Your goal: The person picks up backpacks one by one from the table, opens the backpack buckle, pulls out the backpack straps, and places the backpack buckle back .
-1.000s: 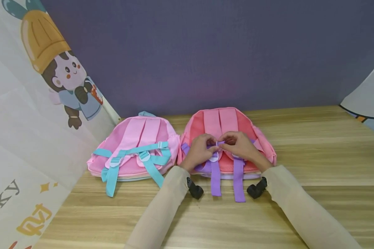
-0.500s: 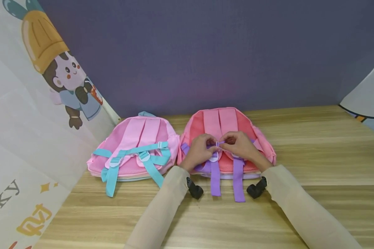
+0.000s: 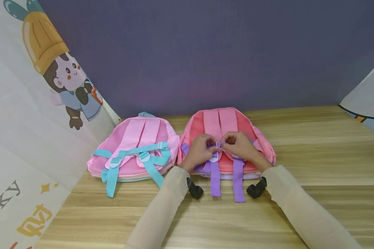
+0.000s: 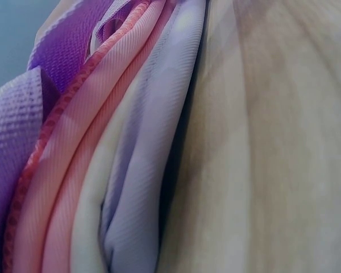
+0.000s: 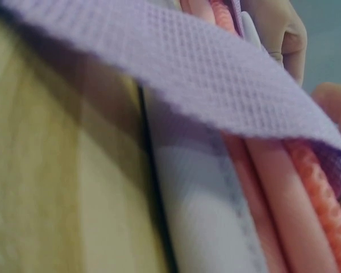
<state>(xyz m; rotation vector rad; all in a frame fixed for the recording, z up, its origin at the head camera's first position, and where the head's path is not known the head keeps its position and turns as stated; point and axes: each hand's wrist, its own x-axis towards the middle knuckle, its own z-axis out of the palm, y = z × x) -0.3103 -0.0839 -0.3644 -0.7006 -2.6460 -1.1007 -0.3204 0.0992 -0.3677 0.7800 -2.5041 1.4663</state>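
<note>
A coral-pink backpack (image 3: 193, 128) lies with its shoulder-strap side up. Over its middle, my left hand (image 3: 199, 150) pinches a small pale strap buckle (image 3: 217, 145) between thumb and fingers. Close beside it, my right hand (image 3: 242, 146) pinches the thin purple strap (image 3: 223, 143) at the buckle, fingers curled. Two purple webbing ends (image 3: 215, 178) hang down over the bag's front edge onto the table. In the right wrist view a purple strap (image 5: 187, 68) crosses in front of the bag's layered edge, with parts of hands at the upper right.
To the left, touching the coral bag, lies a light-pink backpack (image 3: 132, 135) with turquoise straps (image 3: 113, 180). Both rest on a wood-grain table (image 3: 218, 221) against a dark blue back panel (image 3: 205, 55). A white printed sheet (image 3: 25, 138) hangs at the left.
The hands stay almost in place. Between the fingers, the purple strap at the buckle has shifted slightly, now showing as a small loop by the right fingertips.
</note>
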